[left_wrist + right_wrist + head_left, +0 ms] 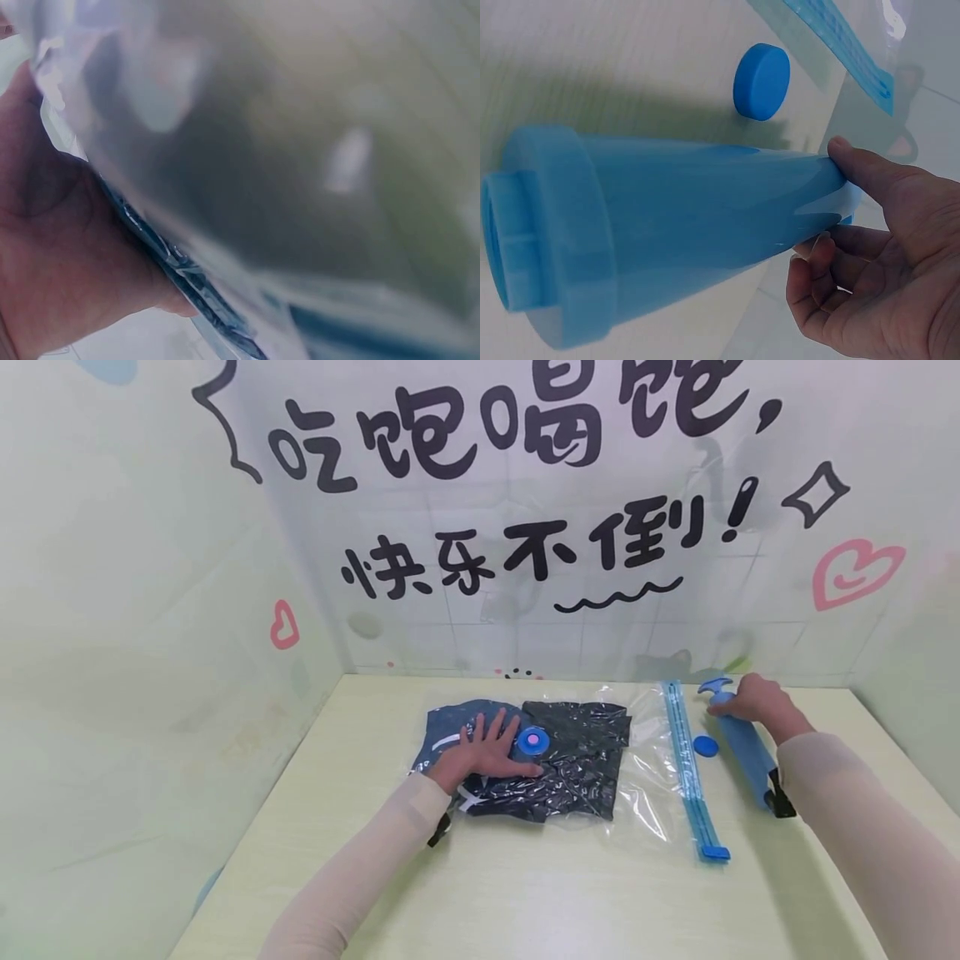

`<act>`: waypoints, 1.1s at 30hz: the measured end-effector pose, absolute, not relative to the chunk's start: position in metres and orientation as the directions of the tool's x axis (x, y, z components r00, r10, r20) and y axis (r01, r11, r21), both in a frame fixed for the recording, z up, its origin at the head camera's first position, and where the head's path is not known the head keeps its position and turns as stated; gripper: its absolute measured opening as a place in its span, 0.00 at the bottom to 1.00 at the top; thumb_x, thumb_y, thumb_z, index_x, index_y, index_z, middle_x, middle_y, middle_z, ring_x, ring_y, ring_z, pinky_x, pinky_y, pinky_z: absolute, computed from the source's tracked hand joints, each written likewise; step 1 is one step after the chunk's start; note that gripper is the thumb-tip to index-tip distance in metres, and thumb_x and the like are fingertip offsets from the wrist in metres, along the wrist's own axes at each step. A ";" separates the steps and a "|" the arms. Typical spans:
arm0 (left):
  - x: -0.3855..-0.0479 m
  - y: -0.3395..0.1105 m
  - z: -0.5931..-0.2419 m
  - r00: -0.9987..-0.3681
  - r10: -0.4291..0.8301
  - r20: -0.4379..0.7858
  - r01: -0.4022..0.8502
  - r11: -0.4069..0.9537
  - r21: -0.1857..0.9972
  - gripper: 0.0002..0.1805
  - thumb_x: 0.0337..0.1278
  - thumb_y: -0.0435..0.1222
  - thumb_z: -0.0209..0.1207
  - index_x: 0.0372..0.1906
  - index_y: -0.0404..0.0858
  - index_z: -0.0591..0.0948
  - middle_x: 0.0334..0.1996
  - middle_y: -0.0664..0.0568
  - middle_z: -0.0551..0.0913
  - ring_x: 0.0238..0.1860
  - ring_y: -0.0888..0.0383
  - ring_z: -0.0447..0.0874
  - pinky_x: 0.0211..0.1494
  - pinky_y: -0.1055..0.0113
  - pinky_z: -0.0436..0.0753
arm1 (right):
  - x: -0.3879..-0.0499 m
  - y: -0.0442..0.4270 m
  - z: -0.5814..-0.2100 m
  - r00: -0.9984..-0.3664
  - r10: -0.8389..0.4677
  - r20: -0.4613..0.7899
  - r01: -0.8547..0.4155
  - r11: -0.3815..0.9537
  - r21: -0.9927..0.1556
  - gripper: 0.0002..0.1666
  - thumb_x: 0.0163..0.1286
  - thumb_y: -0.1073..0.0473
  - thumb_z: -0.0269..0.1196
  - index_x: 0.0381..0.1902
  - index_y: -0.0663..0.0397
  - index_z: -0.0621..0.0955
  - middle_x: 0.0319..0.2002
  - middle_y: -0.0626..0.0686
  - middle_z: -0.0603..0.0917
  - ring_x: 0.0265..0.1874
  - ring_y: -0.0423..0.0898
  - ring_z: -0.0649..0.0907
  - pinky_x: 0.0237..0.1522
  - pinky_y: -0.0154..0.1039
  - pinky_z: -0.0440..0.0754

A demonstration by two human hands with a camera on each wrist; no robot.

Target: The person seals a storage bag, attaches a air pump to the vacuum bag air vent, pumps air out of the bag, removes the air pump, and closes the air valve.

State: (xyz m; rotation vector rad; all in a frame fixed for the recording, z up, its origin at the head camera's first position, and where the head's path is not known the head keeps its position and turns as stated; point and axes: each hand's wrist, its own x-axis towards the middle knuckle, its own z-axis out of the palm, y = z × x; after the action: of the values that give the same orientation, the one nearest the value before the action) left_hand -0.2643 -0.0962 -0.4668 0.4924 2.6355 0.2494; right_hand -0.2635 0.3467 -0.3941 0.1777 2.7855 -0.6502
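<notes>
A clear vacuum storage bag (pixel 647 781) with dark folded clothes (pixel 577 777) inside lies flat on the table. My left hand (pixel 491 753) rests on it with fingers spread, just left of its round blue valve (pixel 533 741). In the left wrist view, shiny plastic film (pixel 225 187) covers most of the picture, blurred. My right hand (pixel 768 702) grips a blue hand pump (pixel 742 747) near its handle end. The right wrist view shows thumb and fingers around that end of the pump (pixel 697 210), its wide end toward the camera. The pump is tilted.
Between bag and pump lies a round blue cap (pixel 706 746). A blue zip strip (pixel 686 768) runs along the bag's right end, with a slider (pixel 716 853) at its near end. Printed walls (pixel 465 635) stand behind the table (pixel 540 902) and at both sides.
</notes>
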 end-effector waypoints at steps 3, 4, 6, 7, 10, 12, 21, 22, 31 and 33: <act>-0.264 -0.095 -0.465 -0.835 0.380 -0.399 0.299 0.921 0.250 0.60 0.59 0.73 0.52 0.83 0.52 0.34 0.80 0.53 0.23 0.76 0.40 0.17 0.72 0.36 0.29 | -0.263 0.347 -0.398 -0.955 0.065 -0.289 0.187 0.890 -0.416 0.38 0.68 0.47 0.66 0.47 0.84 0.70 0.32 0.64 0.74 0.37 0.61 0.75 0.38 0.50 0.76; -0.264 -0.095 -0.464 -0.833 0.380 -0.402 0.300 0.921 0.250 0.60 0.59 0.73 0.51 0.83 0.51 0.34 0.80 0.53 0.23 0.76 0.40 0.17 0.72 0.36 0.29 | -0.262 0.347 -0.400 -0.955 0.066 -0.289 0.187 0.891 -0.414 0.37 0.68 0.48 0.66 0.46 0.83 0.70 0.32 0.64 0.74 0.36 0.61 0.75 0.38 0.49 0.76; -0.264 -0.094 -0.463 -0.834 0.381 -0.400 0.301 0.920 0.251 0.61 0.59 0.73 0.52 0.83 0.51 0.34 0.80 0.52 0.23 0.76 0.39 0.17 0.72 0.35 0.29 | -0.262 0.347 -0.401 -0.954 0.069 -0.291 0.189 0.892 -0.411 0.36 0.68 0.48 0.66 0.45 0.82 0.70 0.31 0.63 0.73 0.36 0.61 0.75 0.37 0.48 0.75; -0.264 -0.093 -0.463 -0.834 0.382 -0.398 0.301 0.920 0.251 0.61 0.59 0.73 0.52 0.83 0.51 0.34 0.80 0.52 0.23 0.76 0.39 0.17 0.72 0.35 0.29 | -0.261 0.347 -0.402 -0.953 0.072 -0.295 0.195 0.891 -0.411 0.35 0.69 0.48 0.66 0.45 0.82 0.70 0.31 0.63 0.73 0.36 0.61 0.75 0.37 0.49 0.75; -0.264 -0.093 -0.463 -0.835 0.382 -0.395 0.304 0.920 0.247 0.61 0.58 0.73 0.52 0.83 0.51 0.34 0.80 0.53 0.24 0.76 0.39 0.18 0.71 0.35 0.30 | -0.260 0.345 -0.404 -0.948 0.076 -0.310 0.203 0.892 -0.404 0.35 0.69 0.49 0.65 0.46 0.82 0.69 0.32 0.65 0.72 0.37 0.62 0.75 0.37 0.49 0.75; -0.264 -0.093 -0.463 -0.837 0.380 -0.394 0.303 0.921 0.246 0.61 0.58 0.74 0.52 0.83 0.52 0.34 0.80 0.53 0.24 0.77 0.40 0.18 0.71 0.34 0.29 | -0.259 0.344 -0.404 -0.946 0.075 -0.316 0.205 0.892 -0.402 0.36 0.70 0.49 0.64 0.48 0.83 0.68 0.34 0.66 0.73 0.38 0.63 0.75 0.38 0.51 0.75; -0.262 -0.095 -0.464 -0.839 0.376 -0.392 0.299 0.922 0.245 0.61 0.58 0.74 0.51 0.83 0.51 0.34 0.80 0.53 0.23 0.77 0.40 0.18 0.71 0.34 0.29 | -0.257 0.340 -0.406 -0.954 0.056 -0.295 0.173 0.904 -0.390 0.38 0.70 0.50 0.64 0.52 0.86 0.67 0.37 0.70 0.74 0.39 0.65 0.75 0.40 0.55 0.77; -0.262 -0.095 -0.464 -0.839 0.377 -0.392 0.299 0.922 0.246 0.61 0.58 0.74 0.52 0.83 0.51 0.34 0.80 0.53 0.23 0.77 0.40 0.18 0.71 0.34 0.29 | -0.257 0.340 -0.406 -0.955 0.053 -0.291 0.168 0.907 -0.387 0.38 0.71 0.50 0.64 0.52 0.85 0.67 0.37 0.70 0.74 0.38 0.65 0.75 0.40 0.55 0.77; -0.259 -0.095 -0.459 -0.836 0.376 -0.400 0.298 0.923 0.244 0.61 0.59 0.73 0.52 0.83 0.51 0.34 0.80 0.53 0.23 0.77 0.40 0.18 0.72 0.36 0.30 | -0.255 0.336 -0.393 -0.963 0.012 -0.269 0.116 0.920 -0.373 0.30 0.69 0.51 0.65 0.44 0.80 0.71 0.29 0.61 0.73 0.32 0.58 0.76 0.34 0.46 0.74; -0.258 -0.095 -0.457 -0.836 0.380 -0.397 0.302 0.921 0.245 0.61 0.58 0.73 0.51 0.83 0.51 0.35 0.81 0.52 0.25 0.77 0.39 0.20 0.72 0.36 0.31 | -0.254 0.333 -0.387 -0.964 0.002 -0.267 0.103 0.926 -0.363 0.28 0.69 0.52 0.65 0.42 0.78 0.72 0.27 0.59 0.72 0.31 0.56 0.76 0.33 0.44 0.74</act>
State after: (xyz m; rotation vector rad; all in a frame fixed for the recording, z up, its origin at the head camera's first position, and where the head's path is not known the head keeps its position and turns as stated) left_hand -0.2580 -0.0951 -0.4573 0.4930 2.6329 0.2391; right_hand -0.2539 0.3326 -0.3874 0.0785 2.8216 -0.5530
